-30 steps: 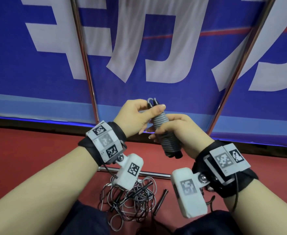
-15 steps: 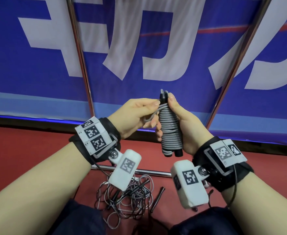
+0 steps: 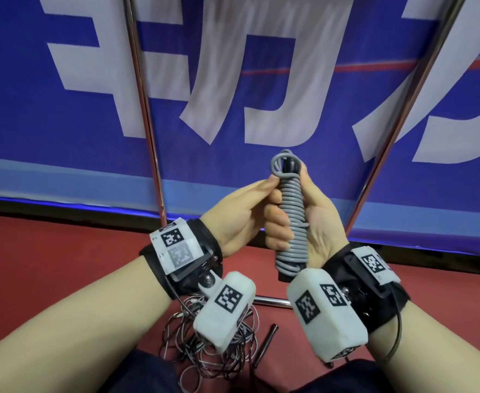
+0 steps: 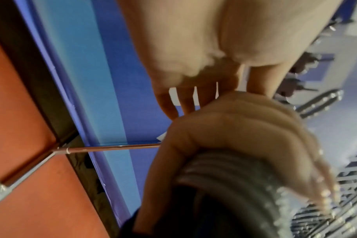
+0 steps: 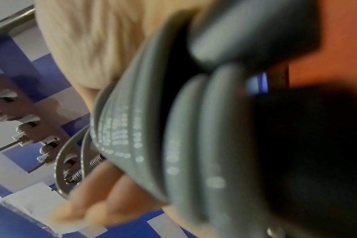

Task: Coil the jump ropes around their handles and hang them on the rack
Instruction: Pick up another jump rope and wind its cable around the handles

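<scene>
A grey jump rope (image 3: 291, 222) is coiled tightly round its black handles and stands upright in front of me. My right hand (image 3: 318, 219) grips the coil at its middle, fingers curled round it from the left side. A small loop of rope (image 3: 281, 165) sits at the top beside the handle ends. My left hand (image 3: 241, 211) reaches in from the left and pinches the rope just under that loop. In the right wrist view the coil (image 5: 183, 128) fills the frame, blurred. In the left wrist view the right hand's fingers (image 4: 224, 136) wrap the coil (image 4: 234, 185).
A tangle of thin ropes (image 3: 213, 347) and a loose black handle (image 3: 267, 341) lie on the red floor by my knees. Metal rack poles (image 3: 143, 109) (image 3: 403, 109) rise before a blue banner, with a low crossbar (image 3: 270, 302). A row of hooks (image 5: 31, 128) shows in the right wrist view.
The coil has risen and turned upright in the right hand. The left hand has brought the last strand up and now pinches it at the top, where a small loop has formed.
</scene>
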`<action>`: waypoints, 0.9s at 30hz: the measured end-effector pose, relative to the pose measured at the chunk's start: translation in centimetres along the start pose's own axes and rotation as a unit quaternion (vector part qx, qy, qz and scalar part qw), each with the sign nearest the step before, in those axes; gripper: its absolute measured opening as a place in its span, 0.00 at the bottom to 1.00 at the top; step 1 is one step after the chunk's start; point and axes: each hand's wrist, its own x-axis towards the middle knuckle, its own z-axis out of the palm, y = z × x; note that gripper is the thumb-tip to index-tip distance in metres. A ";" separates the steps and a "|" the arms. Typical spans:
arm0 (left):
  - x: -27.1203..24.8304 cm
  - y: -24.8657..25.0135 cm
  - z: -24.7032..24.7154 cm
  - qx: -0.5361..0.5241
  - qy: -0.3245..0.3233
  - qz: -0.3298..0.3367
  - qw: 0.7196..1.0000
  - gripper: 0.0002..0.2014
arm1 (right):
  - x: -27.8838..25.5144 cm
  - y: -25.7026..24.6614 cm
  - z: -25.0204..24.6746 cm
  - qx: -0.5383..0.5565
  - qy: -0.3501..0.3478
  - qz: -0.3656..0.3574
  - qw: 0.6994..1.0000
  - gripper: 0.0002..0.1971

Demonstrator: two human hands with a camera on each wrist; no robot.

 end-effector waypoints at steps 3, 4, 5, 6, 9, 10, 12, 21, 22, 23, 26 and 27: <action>0.1 0.1 0.2 0.001 0.015 0.006 1.000 0.19 | 0.0 0.0 -0.5 -0.016 -0.002 0.005 1.000 0.35; 0.1 0.2 0.2 0.007 0.015 0.007 1.000 0.19 | 0.0 0.1 -0.7 -0.024 0.000 0.006 1.000 0.35; 0.2 0.1 0.1 0.019 0.013 0.011 1.000 0.19 | 0.1 0.1 -0.9 -0.036 0.009 0.009 0.999 0.35; 0.4 0.0 -0.1 0.035 0.010 0.019 0.999 0.19 | 0.2 0.1 -1.1 -0.051 0.026 0.013 0.998 0.36; 0.8 -0.4 -0.2 0.043 0.019 0.038 0.998 0.18 | 0.6 0.2 -1.8 -0.110 0.085 0.002 0.990 0.39; 1.0 -0.7 -0.2 0.039 0.026 0.042 0.998 0.18 | 0.7 0.2 -1.9 -0.134 0.102 -0.011 0.986 0.39; 1.2 -1.1 0.0 0.046 0.042 0.050 0.997 0.18 | 1.1 0.5 -2.4 -0.182 0.134 -0.038 0.973 0.38; 1.3 -2.0 0.5 0.062 0.103 0.063 0.991 0.19 | 2.5 0.4 -4.0 -0.445 0.309 -0.303 0.784 0.09; 1.2 -2.0 0.6 0.054 0.102 0.060 0.991 0.18 | 2.4 0.5 -3.9 -0.458 0.296 -0.343 0.764 0.07; 1.2 -2.1 0.7 0.047 0.099 0.057 0.992 0.16 | 2.2 0.5 -3.8 -0.462 0.281 -0.368 0.756 0.10; 1.3 -2.1 0.8 0.028 0.096 0.050 0.994 0.15 | 1.9 -0.1 -3.7 -0.475 0.247 -0.404 0.742 0.13; 1.3 -2.0 0.7 0.022 0.097 0.050 0.994 0.15 | 1.8 -0.2 -3.7 -0.470 0.243 -0.406 0.745 0.12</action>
